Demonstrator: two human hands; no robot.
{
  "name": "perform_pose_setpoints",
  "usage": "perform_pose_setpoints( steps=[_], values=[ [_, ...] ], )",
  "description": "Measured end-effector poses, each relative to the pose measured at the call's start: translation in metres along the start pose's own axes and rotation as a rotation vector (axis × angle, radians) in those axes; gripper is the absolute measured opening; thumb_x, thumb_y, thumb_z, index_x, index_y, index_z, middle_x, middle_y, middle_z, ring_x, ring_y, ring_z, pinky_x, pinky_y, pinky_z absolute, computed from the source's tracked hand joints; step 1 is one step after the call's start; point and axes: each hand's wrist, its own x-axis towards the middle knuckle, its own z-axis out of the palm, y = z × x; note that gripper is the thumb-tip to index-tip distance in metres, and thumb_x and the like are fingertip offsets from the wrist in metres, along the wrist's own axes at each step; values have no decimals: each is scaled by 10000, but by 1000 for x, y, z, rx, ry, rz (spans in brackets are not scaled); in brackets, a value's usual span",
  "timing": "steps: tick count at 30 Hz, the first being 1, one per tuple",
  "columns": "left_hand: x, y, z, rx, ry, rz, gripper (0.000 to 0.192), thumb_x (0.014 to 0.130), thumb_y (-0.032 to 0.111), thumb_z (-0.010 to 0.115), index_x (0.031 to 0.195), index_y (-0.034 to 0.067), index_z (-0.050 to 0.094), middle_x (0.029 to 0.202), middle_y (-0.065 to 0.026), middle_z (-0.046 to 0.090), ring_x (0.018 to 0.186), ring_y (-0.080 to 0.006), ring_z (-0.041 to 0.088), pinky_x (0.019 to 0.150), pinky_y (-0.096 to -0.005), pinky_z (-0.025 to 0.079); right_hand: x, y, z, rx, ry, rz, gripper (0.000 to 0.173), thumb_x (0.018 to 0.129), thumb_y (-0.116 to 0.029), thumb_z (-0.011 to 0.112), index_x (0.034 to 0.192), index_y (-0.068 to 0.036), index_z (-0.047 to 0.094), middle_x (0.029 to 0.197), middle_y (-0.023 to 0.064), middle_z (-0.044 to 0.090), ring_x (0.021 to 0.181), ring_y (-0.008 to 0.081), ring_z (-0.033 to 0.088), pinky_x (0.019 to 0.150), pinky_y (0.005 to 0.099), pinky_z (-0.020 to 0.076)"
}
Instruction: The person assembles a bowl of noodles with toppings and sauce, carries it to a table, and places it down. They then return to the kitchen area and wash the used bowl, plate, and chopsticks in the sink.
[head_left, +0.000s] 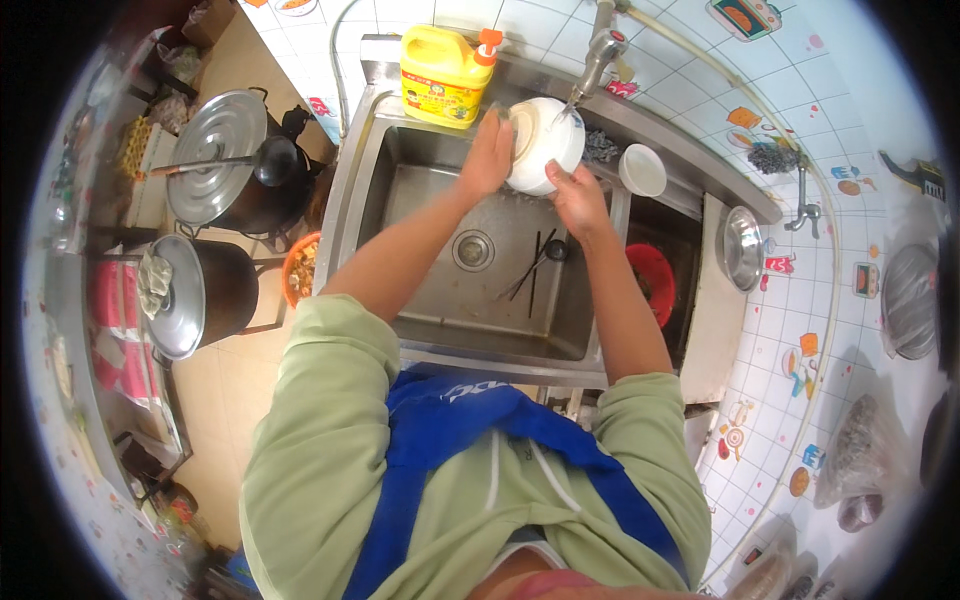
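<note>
A white bowl (546, 146) is tilted on its side under the tap (604, 52), with water running onto it. My right hand (581, 196) grips the bowl's lower right edge, thumb on its outer wall. At the bowl's left side is my left hand (487, 154), fingers together and pointing up; what lies under its fingertips is blurred. Below, in the steel sink basin (420, 247), chopsticks (533, 274) and a dark-bowled ladle or spoon (555, 250) lie to the right of the drain (473, 250).
A yellow detergent jug (442, 82) stands on the sink's back left rim. To the right are a small white bowl (643, 170), dark scouring pads (600, 145), a red basin (651, 283) and a steel bowl (741, 249). Lidded pots (217, 157) stand at the left.
</note>
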Motion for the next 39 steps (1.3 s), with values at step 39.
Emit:
perform_pose_setpoints(
  steps=[39],
  values=[
    [96, 173, -36, 540, -319, 411, 340, 862, 383, 548, 1098, 145, 609, 1254, -131, 473, 920, -322, 596, 816, -409, 461, -61, -26, -1, -1440, 53, -694, 279, 756, -66, 527, 1027, -90, 586, 943, 136, 641, 846, 316, 609, 727, 390, 477]
  ],
)
